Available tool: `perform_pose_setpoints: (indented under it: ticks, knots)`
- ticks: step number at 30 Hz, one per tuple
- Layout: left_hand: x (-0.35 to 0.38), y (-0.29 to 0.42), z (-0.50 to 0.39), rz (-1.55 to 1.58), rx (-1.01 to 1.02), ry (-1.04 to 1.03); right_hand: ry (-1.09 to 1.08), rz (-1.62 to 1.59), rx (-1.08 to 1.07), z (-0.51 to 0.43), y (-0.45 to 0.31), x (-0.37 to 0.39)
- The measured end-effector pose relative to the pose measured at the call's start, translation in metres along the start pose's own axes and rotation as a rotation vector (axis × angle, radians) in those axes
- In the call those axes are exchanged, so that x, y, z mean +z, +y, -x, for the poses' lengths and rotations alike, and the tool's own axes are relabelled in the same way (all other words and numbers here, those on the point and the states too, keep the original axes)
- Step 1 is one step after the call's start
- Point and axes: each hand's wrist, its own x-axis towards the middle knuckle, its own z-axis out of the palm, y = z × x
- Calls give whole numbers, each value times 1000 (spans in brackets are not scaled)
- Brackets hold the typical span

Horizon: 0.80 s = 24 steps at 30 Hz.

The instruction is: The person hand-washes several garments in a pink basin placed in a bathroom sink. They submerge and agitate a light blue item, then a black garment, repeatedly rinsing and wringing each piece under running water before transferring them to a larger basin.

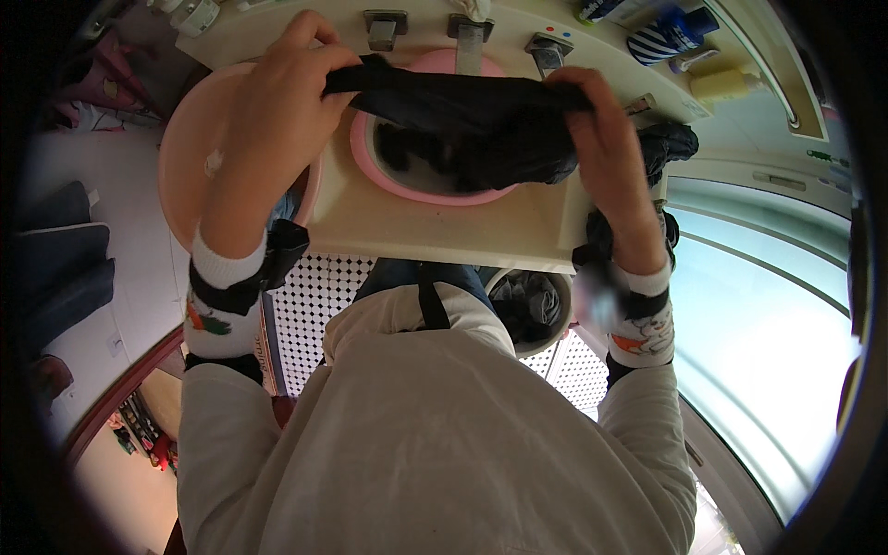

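Observation:
A black garment (472, 97) is stretched between my two hands above a pink-rimmed basin (423, 196), which stands in the sink beneath the faucet (470, 52). My left hand (305, 90) pinches one end of its top edge, and my right hand (596, 125) grips the other end. The lower part of the cloth hangs over the basin and hides much of its inside. Dark cloth and cloudy liquid show in the part of the basin left uncovered. The garment's exact kind cannot be told.
A large pink tub (201, 152) stands left of the sink, partly behind my left arm. Dark cloth lies in a bucket (565, 305) below the counter (444, 243). More black cloth (667, 147) lies at the right. Bottles, including a blue striped one (666, 38), stand along the back.

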Motion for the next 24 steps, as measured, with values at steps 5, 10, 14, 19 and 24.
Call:
perform_pose_setpoints:
  ticks: [5, 10, 14, 19, 24]
  knots:
    - [71, -27, -5, 173, -342, -36, -38, 262, 213, 5, 78, 36]
    - [185, -40, 11, 229, -486, -34, -56, 329, 226, 30, 144, 88]
    - [254, -33, 32, 83, -370, -284, -399, 695, 119, 47, 174, 133]
    - [300, -31, 41, -121, -350, -441, -357, 948, 24, 53, 194, 162]
    - [320, -40, 39, -243, -284, -364, -509, 974, 142, 43, 212, 178]
